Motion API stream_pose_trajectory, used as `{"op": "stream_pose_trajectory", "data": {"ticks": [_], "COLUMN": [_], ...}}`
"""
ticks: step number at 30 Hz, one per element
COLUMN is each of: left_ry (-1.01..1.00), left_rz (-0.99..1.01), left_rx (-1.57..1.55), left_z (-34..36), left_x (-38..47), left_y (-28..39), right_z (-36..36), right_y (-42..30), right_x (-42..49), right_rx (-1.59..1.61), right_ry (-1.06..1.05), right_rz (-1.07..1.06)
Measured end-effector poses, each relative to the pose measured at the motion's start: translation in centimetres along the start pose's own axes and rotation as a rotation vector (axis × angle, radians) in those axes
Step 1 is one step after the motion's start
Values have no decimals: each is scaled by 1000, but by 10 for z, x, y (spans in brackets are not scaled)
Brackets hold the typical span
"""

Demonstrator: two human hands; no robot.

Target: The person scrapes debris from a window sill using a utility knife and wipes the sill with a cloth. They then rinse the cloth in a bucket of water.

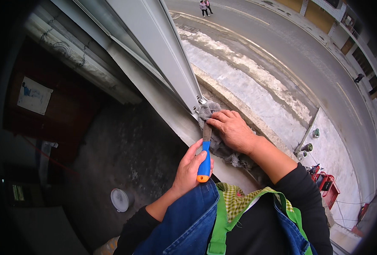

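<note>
My left hand grips the blue handle of a putty knife, whose end cap is orange. The knife's metal blade points up toward a grey cloth, which covers its tip. With bent fingers, my right hand presses the cloth against the upper blade. More of the crumpled cloth trails below my right wrist along the window ledge. Just beyond the cloth is the lower corner of a white window sash frame. What the blade's tip touches is hidden.
Outside, a concrete ledge borders a drop to the pavement and a road with people on it. A red machine and several pots stand below. Indoors, a white bucket sits on the dark floor.
</note>
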State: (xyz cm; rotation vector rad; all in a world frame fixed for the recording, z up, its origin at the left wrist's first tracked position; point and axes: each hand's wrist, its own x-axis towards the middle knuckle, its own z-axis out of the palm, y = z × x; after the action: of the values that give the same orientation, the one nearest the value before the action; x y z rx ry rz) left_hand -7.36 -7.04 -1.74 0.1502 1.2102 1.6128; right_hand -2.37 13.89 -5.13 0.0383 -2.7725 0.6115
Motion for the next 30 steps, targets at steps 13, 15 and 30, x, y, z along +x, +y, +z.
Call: {"op": "stream_pose_trajectory", "data": {"ticks": [13, 15, 30], "left_ry": [-25, 6, -21], "left_rz": [14, 15, 161], "left_rx": [-191, -233, -470], "left_z": [10, 17, 45], "left_x": [20, 33, 83], "left_y": [-1, -5, -6], "right_z": [-27, -36, -80], "right_y": [-27, -35, -43], "right_x": [2, -1, 2], "right_rx": [238, 313, 191], "right_ry": [-60, -201, -268], "right_rz": [401, 526, 279]}}
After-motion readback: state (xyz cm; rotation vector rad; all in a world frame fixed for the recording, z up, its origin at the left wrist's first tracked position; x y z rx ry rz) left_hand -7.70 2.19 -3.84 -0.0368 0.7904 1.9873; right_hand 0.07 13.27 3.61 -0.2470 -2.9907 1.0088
